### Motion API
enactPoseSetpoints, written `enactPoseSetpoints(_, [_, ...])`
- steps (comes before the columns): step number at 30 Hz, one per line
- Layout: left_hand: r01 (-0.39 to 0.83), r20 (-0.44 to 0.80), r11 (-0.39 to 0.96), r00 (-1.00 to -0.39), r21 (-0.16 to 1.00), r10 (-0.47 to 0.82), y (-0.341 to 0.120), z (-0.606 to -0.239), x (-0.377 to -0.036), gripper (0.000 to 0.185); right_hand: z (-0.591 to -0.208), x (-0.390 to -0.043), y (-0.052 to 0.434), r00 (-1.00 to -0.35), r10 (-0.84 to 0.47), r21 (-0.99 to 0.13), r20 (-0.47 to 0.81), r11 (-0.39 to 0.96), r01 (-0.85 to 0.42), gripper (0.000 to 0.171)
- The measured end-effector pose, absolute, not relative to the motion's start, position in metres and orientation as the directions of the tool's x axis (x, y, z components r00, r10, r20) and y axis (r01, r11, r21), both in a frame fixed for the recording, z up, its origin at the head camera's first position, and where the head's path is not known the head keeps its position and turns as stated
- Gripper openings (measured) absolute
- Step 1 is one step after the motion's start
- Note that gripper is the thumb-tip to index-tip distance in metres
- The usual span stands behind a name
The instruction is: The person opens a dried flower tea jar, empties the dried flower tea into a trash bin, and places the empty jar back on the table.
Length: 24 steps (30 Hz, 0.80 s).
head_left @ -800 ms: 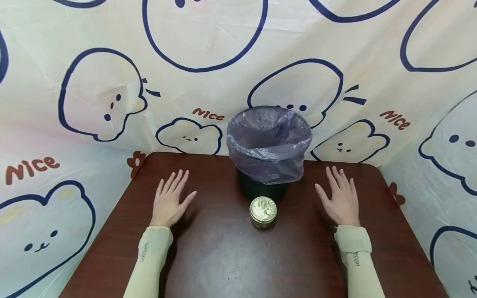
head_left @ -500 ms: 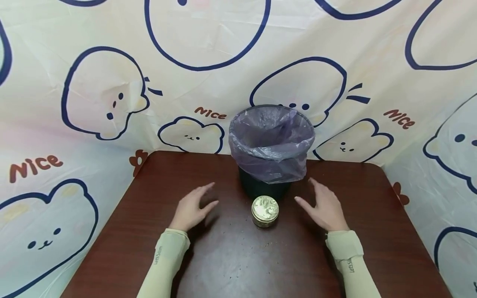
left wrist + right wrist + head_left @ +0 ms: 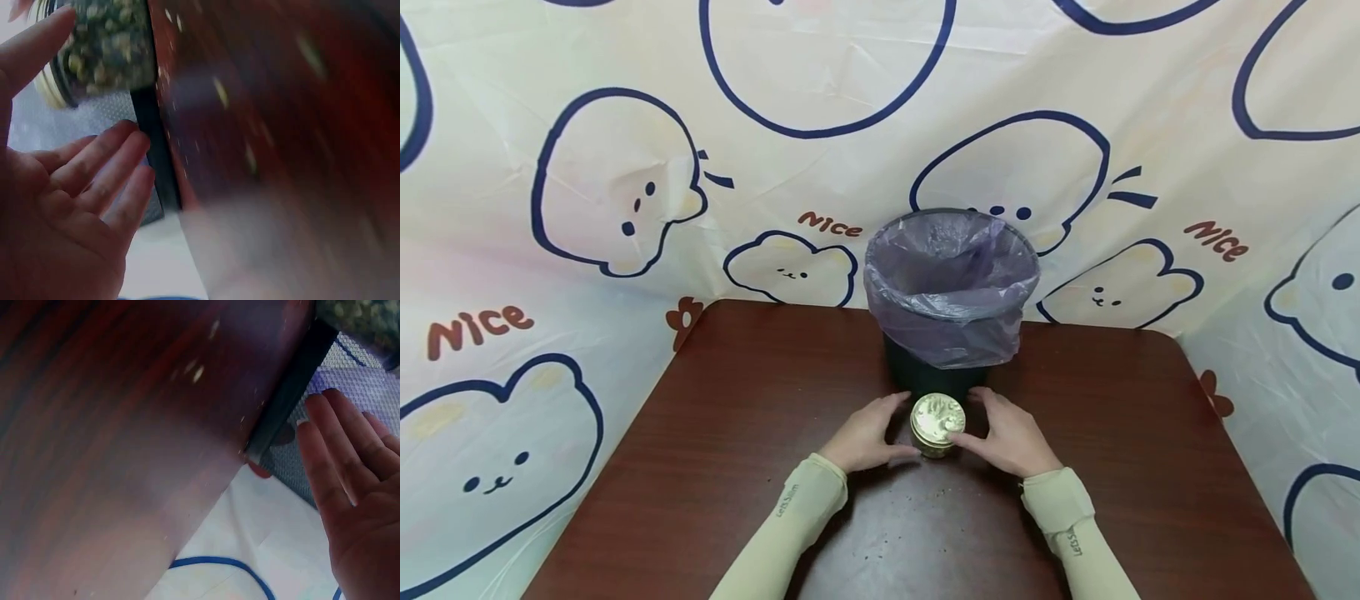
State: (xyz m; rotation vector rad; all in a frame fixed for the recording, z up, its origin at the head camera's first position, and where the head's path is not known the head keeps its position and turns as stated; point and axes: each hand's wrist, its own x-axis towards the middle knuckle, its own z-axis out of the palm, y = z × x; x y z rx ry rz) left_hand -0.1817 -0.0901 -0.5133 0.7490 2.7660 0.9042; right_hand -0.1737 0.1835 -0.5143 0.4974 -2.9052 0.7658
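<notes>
A clear jar point(image 3: 106, 50) with a gold lid point(image 3: 937, 418) stands upright on the table; small dried green and yellowish bits fill it. To its left is my left hand point(image 3: 865, 435), fingers relaxed and thumb reaching toward the jar. On the other side my right hand point(image 3: 1013, 437) has its thumb over the lid's edge; whether it touches cannot be told. Both hands' long fingers reach past the jar toward the bin's base. In the right wrist view, my right hand point(image 3: 369, 506) has nearly straight fingers, apart from the jar point(image 3: 365, 322).
Directly behind the jar, a dark bin point(image 3: 917, 367) is lined with a translucent purple bag point(image 3: 951, 333). Small crumbs are scattered over the dark wooden table point(image 3: 760, 375). A cartoon-printed cloth point(image 3: 820, 175) hangs around the back and sides.
Both hands have moved inward from the table's sides to either side of the jar. The jar and bin have stayed on the table; the head view has shifted slightly.
</notes>
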Motion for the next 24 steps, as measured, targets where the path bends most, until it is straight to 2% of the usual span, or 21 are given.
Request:
enactPoseSetpoints(10, [0.47, 0.068, 0.631, -0.831, 0.617, 0.552, -0.064, -0.52, -0.184, 0.081, -0.523, -0.174, 0.158, -0.898, -0.404, -0.516, 0.174, 0.74, -0.433, 0.089])
enactPoseSetpoints(24, [0.445, 0.043, 0.641, -0.84, 0.625, 0.541, -0.063, -0.52, -0.187, 0.08, -0.523, -0.174, 0.155, -0.888, -0.425, -0.533, 0.177, 0.717, -0.449, 0.087])
